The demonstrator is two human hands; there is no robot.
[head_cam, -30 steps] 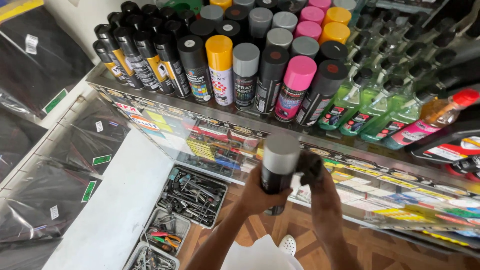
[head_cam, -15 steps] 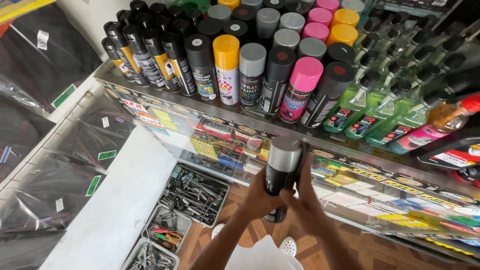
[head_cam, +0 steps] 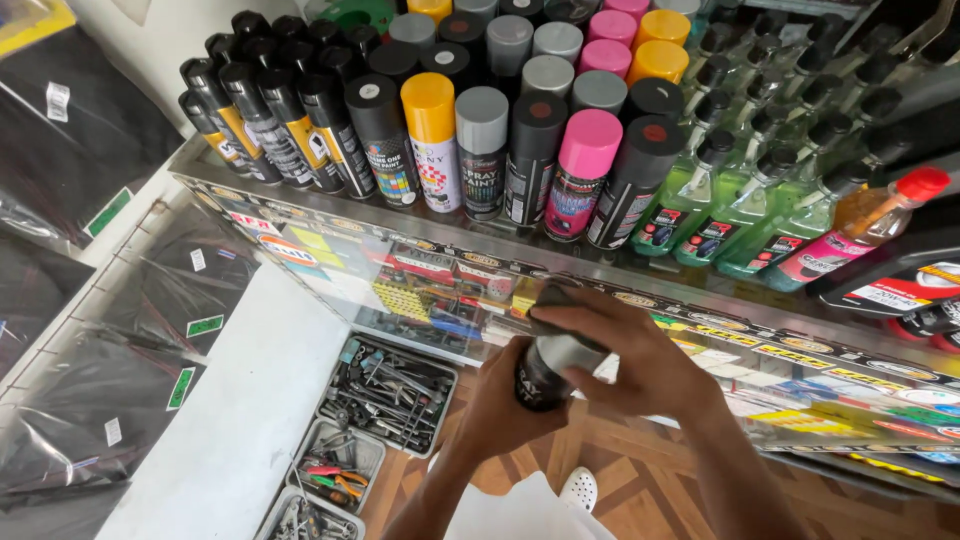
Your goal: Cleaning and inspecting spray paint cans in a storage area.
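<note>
The right hand [head_cam: 640, 365] covers the cap of the spray can [head_cam: 548, 368], so the cap's colour barely shows, and the left hand [head_cam: 510, 405] hides the can's lower body and base. Both forearms run out of the picture at the bottom edge, as does the white shoe [head_cam: 580, 490] partly behind them. The back rows of cans [head_cam: 520, 30] on the shelf [head_cam: 330, 205] are cut by the top edge, and the small tools in the trays [head_cam: 385, 395] are too tangled to tell apart.

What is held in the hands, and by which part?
A black spray can with grey cap: left hand grips its body, right hand covers the cap.
</note>
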